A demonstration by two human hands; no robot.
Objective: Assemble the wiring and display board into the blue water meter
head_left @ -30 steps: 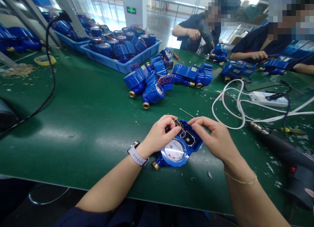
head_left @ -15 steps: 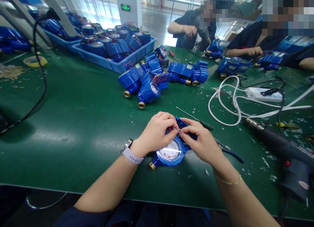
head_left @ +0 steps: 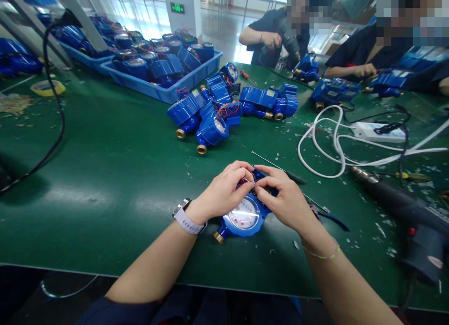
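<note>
A blue water meter (head_left: 242, 217) with a white dial and brass end lies on the green table (head_left: 115, 175) in front of me. My left hand (head_left: 224, 192) and my right hand (head_left: 284, 201) meet above its open back part. Both hands pinch thin coloured wires (head_left: 249, 184) that come out of the meter. The fingertips of the two hands almost touch. A white watch (head_left: 187, 219) is on my left wrist.
A heap of blue meters (head_left: 224, 110) lies further back, a blue tray (head_left: 157, 70) full of them beyond. A screwdriver (head_left: 280, 168), white cable (head_left: 333, 147), power strip (head_left: 379, 133) and dark power tool (head_left: 403, 203) lie right. Two people work opposite.
My hands came together over the meter's back and now pinch the wires. The view shifted a little, so a screwdriver and a blue-handled tool show at the right.
</note>
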